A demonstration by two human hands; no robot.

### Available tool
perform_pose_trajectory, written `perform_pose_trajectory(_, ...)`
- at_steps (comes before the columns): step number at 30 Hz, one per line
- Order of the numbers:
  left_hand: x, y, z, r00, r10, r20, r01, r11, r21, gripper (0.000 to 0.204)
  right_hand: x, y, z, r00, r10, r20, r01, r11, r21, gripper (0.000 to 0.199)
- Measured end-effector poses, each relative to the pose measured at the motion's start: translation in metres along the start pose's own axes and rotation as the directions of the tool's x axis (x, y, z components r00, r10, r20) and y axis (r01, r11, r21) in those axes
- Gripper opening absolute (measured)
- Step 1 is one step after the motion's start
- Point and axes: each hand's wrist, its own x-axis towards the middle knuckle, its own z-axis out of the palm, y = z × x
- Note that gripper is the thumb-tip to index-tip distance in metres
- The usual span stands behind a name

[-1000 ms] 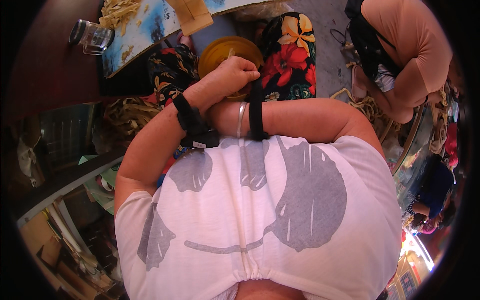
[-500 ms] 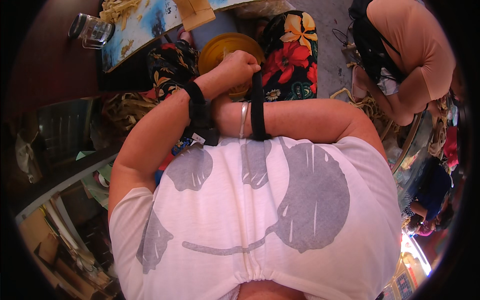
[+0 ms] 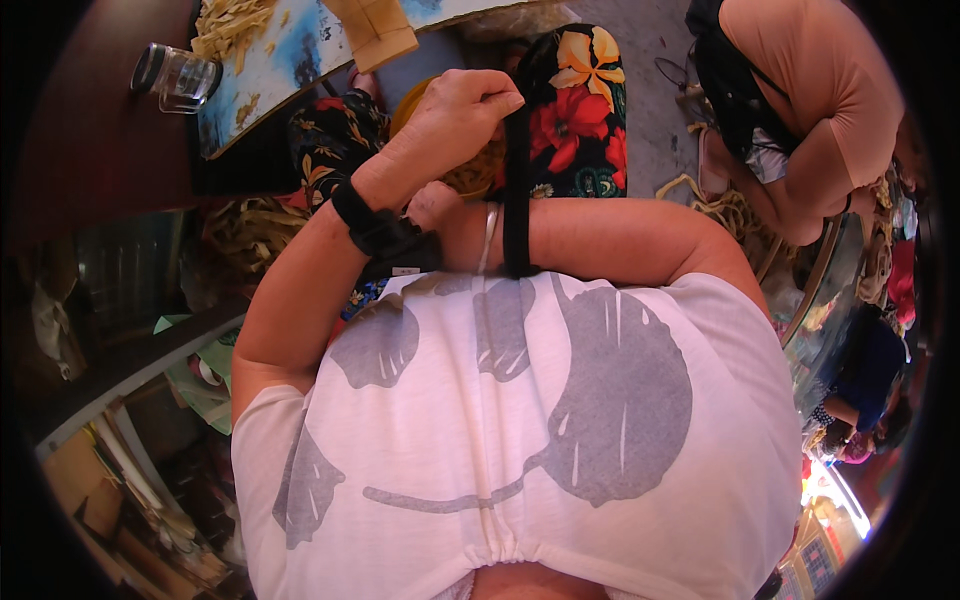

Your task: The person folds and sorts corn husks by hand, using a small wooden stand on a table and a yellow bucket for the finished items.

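My left hand (image 3: 462,115) is closed in a pinch on the end of a black strap (image 3: 516,200). That strap runs down across my right forearm, beside a silver bangle, and its lower end passes out of sight by my shirt. My right hand (image 3: 437,208) lies below the left one, slightly blurred, with its fingers mostly hidden. Around my left wrist sits a black wristband (image 3: 352,215) with a dark piece attached. Behind both hands, a yellow bowl (image 3: 408,103) stands between my knees and holds yellowish strips.
A paint-stained board (image 3: 285,65) at the far left carries pale strips and a cardboard piece (image 3: 385,45). A clear jar (image 3: 185,80) with a dark lid lies beside it. To the right, another person (image 3: 815,90) crouches near more strips (image 3: 735,215) on the floor.
My left hand has moved up and away from my body with the strap end, and the wristband has shifted left. More of my right hand and the strips in the bowl shows.
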Motion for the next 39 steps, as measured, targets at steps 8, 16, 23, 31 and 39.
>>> perform_pose_trajectory(8, -0.024, 0.02, 0.009, 0.925, 0.327, -0.193, -0.307, 0.943, 0.126, 0.013, 0.0, 0.01, -0.03, 0.986, -0.064, -0.152, 0.113, 0.934, 0.338, 0.037)
perform_pose_trajectory(16, -0.029, 0.023, 0.017, 0.868, 0.482, -0.118, -0.449, 0.864, 0.229, 0.01, -0.001, 0.026, -0.058, 0.995, -0.077, -0.058, 0.096, 0.862, 0.497, 0.034)
perform_pose_trajectory(23, -0.023, 0.026, 0.027, 0.862, 0.499, -0.095, -0.473, 0.856, 0.208, 0.01, -0.005, 0.037, -0.076, 0.996, -0.074, 0.048, 0.03, 0.802, 0.597, 0.033)
perform_pose_trajectory(31, -0.024, 0.028, 0.032, 0.862, 0.499, -0.087, -0.47, 0.852, 0.23, 0.007, -0.003, 0.044, -0.088, 0.989, -0.089, 0.116, -0.009, 0.755, 0.655, 0.032)
perform_pose_trajectory(39, -0.03, 0.034, 0.03, 0.805, 0.58, -0.125, -0.547, 0.806, 0.226, 0.005, -0.003, 0.05, -0.096, 0.984, -0.085, 0.157, -0.046, 0.729, 0.683, 0.031)
